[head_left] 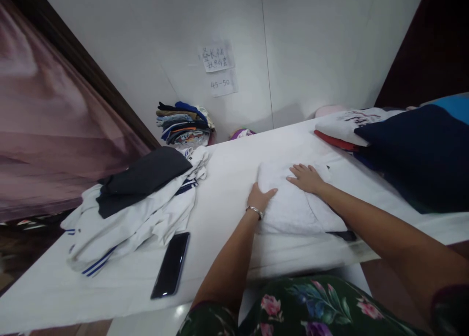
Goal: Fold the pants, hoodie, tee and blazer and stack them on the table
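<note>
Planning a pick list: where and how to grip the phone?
Probably pinch the phone across its long edges, on the near half, coming from above and the front side of the table. It lies flat, long and slim, with white clothes crowding its far end and both long edges exposed.

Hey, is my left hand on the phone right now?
No, your left hand touches the folded white garment, while the phone lies on the table.
</note>
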The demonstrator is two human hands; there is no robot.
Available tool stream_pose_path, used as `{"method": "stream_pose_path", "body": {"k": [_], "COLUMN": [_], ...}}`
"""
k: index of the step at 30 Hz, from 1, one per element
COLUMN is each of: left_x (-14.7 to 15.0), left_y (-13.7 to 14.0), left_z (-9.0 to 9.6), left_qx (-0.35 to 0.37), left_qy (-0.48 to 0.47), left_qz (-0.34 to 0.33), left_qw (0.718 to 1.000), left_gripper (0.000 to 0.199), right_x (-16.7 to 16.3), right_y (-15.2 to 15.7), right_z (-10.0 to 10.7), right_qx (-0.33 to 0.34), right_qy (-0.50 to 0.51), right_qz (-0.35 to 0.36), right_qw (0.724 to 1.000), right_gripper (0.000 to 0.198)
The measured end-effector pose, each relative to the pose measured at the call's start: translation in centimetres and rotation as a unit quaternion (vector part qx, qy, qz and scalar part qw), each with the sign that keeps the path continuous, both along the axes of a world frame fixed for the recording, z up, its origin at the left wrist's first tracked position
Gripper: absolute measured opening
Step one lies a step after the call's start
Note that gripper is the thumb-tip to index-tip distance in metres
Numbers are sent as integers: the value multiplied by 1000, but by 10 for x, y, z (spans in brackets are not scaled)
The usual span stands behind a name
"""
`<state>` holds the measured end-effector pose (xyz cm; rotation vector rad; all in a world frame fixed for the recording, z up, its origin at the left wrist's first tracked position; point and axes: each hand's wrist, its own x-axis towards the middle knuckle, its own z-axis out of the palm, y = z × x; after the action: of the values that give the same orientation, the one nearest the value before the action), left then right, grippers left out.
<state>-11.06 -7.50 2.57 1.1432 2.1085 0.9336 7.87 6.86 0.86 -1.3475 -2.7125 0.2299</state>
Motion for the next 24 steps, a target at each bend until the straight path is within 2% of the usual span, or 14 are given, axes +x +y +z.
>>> {"method": "stream_pose_path", "body": {"k": [4, 7, 10, 14, 18, 24], "left_x": [2, 4, 4, 4, 4, 1], "left_y": [-1, -3, -4, -7, -9, -6], "left_z": [2, 4, 4, 1, 1, -3], "left_qx": [4, 4, 3, 8, 16, 12], "left_qy": [-4, -11, -19, -20, -18, -24], "left_qz": [7, 4, 9, 9, 5, 13], "left_qw": [1000, 1000, 1000, 1000, 1000, 1000], "left_gripper": [70, 68, 69, 71, 68, 69], "right_x": [-15, -48, -86, -118, -126, -128], "right_y": [10, 21, 31, 48, 62, 56], "right_z": [26, 44, 50, 44, 33, 11], "right_qx": [-48, -95, -147, -192, -204, -132], "right_qy": [45, 115, 124, 80, 61, 63], "right_qz": [15, 60, 78, 71, 73, 20], "right_qw": [998, 987, 978, 975, 974, 989], "right_gripper": [58, 64, 73, 81, 77, 74]}}
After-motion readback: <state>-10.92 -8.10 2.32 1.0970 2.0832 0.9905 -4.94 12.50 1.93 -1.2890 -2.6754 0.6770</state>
